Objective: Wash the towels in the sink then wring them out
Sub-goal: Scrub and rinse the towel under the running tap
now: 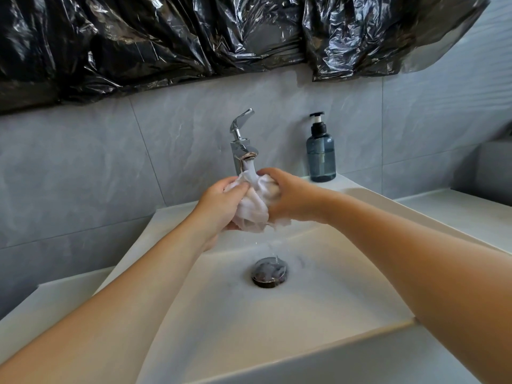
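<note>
A small white towel (253, 210) is bunched up between both hands, right under the spout of the chrome faucet (241, 149). Water runs from the spout onto the cloth and trickles down to the drain (268, 271) of the white sink (318, 309). My left hand (219, 209) grips the towel's left side, fingers curled round it. My right hand (288, 198) grips its right side from above. Part of the towel is hidden inside both fists.
A blue pump bottle (320, 153) stands on the sink's back ledge, right of the faucet. Black plastic sheeting (221, 37) covers the wall above the grey tiles. A white counter (454, 209) runs off to the right.
</note>
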### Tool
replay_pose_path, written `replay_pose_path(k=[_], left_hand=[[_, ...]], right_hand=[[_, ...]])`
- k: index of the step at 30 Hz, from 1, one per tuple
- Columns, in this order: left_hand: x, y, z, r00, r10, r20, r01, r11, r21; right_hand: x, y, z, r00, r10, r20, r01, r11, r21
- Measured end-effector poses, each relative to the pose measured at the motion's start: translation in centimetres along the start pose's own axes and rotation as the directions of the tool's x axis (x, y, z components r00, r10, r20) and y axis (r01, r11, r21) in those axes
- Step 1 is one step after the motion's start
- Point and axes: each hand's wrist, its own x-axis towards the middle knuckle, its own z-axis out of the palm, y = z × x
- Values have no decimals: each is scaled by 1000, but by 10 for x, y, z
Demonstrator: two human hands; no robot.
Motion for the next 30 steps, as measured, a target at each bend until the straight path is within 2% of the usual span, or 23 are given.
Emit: replay_pose_path(k=[4,5,8,12,18,25,30], left_hand=[[-3,2,-2,968,-47,248,38,998,42],[-4,1,-1,961,-45,274,35,999,39],[-2,-2,0,977,-4,214,3,1000,1],[2,-4,0,995,14,99,-18,999,40],[2,-8,0,996,44,76,-52,993,104],[2,-9,0,996,61,62,-66,995,73],[4,-9,-5,1000,22,13,-22,999,40]], right_hand=[[-1,3,-4,1000,20,3,-20,999,45],[0,4,-5,1000,20,6,-20,998,51],[1,6,-6,999,30,11,-31,995,98],[3,6,-8,997,78,18,-80,985,155],[4,7,-3,987,149,67,-159,968,194],[8,8,-5,975,110,195,-181,899,398],[7,11,-3,984,91,156,-143,918,369]])
